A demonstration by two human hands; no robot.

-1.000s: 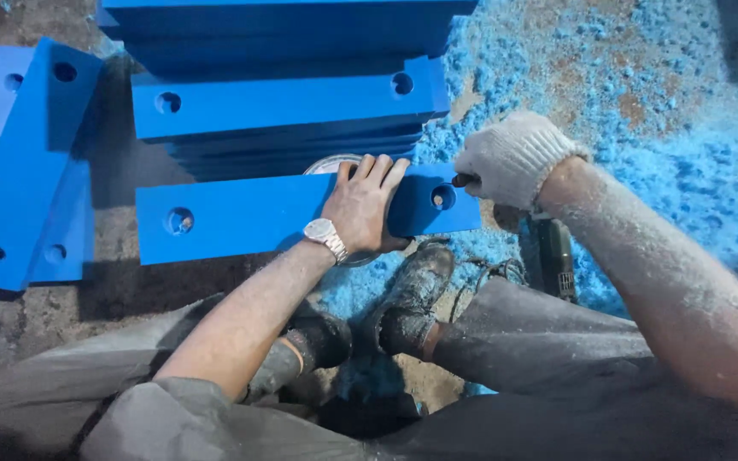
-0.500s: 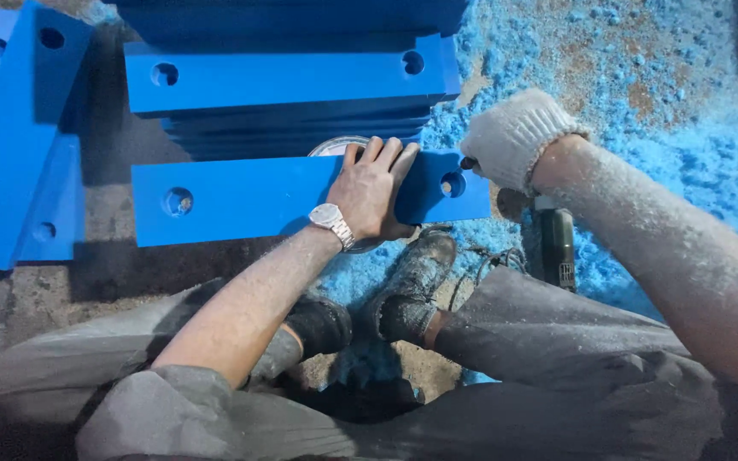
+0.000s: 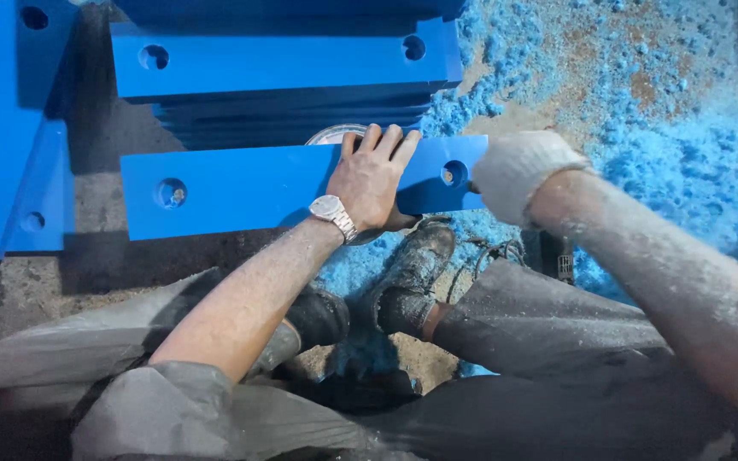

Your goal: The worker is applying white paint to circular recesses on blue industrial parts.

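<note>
A long blue plastic bar [image 3: 241, 188] with a hole near each end lies across in front of me. My left hand [image 3: 373, 175], with a silver wristwatch [image 3: 332, 209] on it, presses flat on the bar, fingers hooked over its far edge. My right hand [image 3: 518, 171] wears a dusty white glove and is clenched at the bar's right end, beside the right hole [image 3: 453, 173]. A small dark tool tip [image 3: 472, 185] pokes out of the glove toward that hole; the rest of the tool is hidden.
A stack of similar blue bars [image 3: 284, 60] lies just beyond, and more bars [image 3: 10, 128] lie at the left. Blue shavings [image 3: 668, 111] cover the ground at the right. My dirty shoe [image 3: 416, 273] sits under the bar. A round metal rim [image 3: 330, 135] peeks out behind it.
The view has shifted slightly and the bar sits a little higher in it. My gloved right hand has moved in closer to the bar's right end. My left hand stays on the bar.
</note>
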